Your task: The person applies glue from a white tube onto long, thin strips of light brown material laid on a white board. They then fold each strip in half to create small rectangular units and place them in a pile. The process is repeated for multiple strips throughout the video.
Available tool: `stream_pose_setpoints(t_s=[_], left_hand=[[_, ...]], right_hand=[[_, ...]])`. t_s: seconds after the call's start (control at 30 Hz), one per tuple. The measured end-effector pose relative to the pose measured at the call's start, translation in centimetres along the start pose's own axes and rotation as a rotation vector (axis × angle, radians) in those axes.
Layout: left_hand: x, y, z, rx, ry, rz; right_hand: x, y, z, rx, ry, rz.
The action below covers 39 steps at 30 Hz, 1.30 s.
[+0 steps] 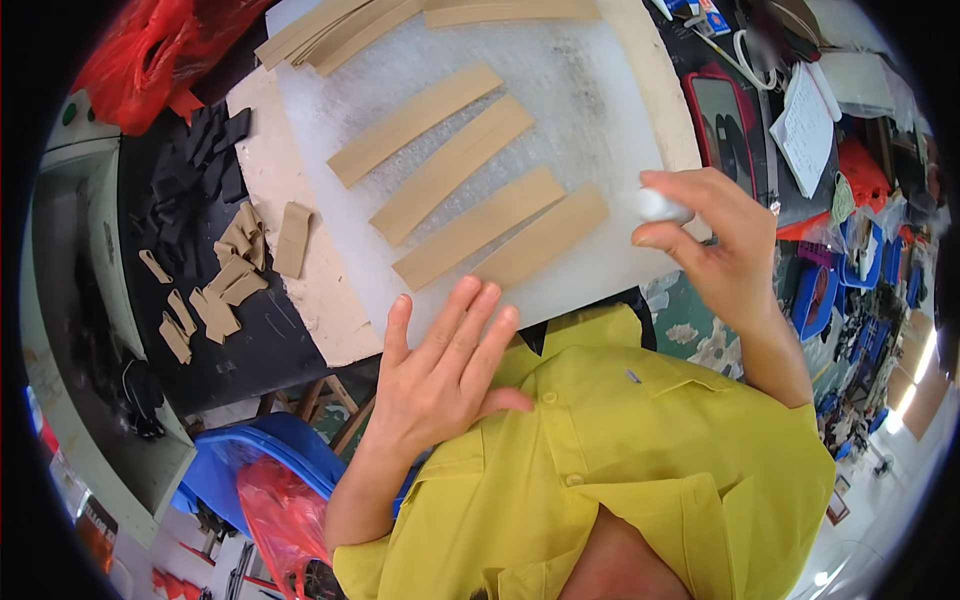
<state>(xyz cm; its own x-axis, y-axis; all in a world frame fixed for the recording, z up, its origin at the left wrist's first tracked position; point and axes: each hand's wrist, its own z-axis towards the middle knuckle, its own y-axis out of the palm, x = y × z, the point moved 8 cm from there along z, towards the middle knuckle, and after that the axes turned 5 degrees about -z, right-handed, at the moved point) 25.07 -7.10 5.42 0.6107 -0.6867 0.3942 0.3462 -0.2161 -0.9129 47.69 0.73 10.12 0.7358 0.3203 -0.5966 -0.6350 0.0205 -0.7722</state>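
Note:
My left hand (440,370) lies flat with its fingers spread. Its fingertips rest at the near end of a tan strip (545,240), at the edge of a whitish translucent sheet (600,120). Three more tan strips, one of them the farthest strip (415,125), lie slanted beside it, roughly side by side. Over the sheet's right edge, my right hand (725,240) pinches a small white rounded object (662,207) between thumb and fingers. What kind of object it is cannot be made out, as the fingers cover part of it.
Tan looped bands (235,270) and a heap of black bands (195,165) lie left of the sheet. More tan strips (345,30) sit at its far edge. A red-cased phone (720,130) and a notebook (803,130) are at right, a blue tub (270,450) below left.

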Motion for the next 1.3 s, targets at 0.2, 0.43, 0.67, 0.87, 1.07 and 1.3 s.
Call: stream_pose_setpoints(t_s=[0.2,0.43,0.67,0.87,1.07,1.3], left_hand=[[-0.3,-1.2,-1.0,0.120,0.061,-0.013],[-1.0,-1.6,3.1,0.180,-0.027,-0.041],[0.7,-1.9,0.2,0.404,0.182,-0.057],[0.0,-1.3,1.4,0.351,0.106,-0.080],[0.0,-1.0,1.3,0.369,0.110,-0.086],[-0.2,-1.2,1.1,0.408,0.111,-0.063]], right_hand=[[-4.1,0.7,-0.7,0.009,-0.246,-0.212],[-4.8,0.2,0.1,0.046,-0.299,-0.255],[-6.2,1.5,-0.9,0.039,-0.450,-0.407],[-8.1,2.9,-0.7,0.003,-0.533,-0.434],[-8.9,3.9,-0.9,0.018,-0.547,-0.499],[-8.6,2.9,-0.9,-0.053,-0.522,-0.554]])
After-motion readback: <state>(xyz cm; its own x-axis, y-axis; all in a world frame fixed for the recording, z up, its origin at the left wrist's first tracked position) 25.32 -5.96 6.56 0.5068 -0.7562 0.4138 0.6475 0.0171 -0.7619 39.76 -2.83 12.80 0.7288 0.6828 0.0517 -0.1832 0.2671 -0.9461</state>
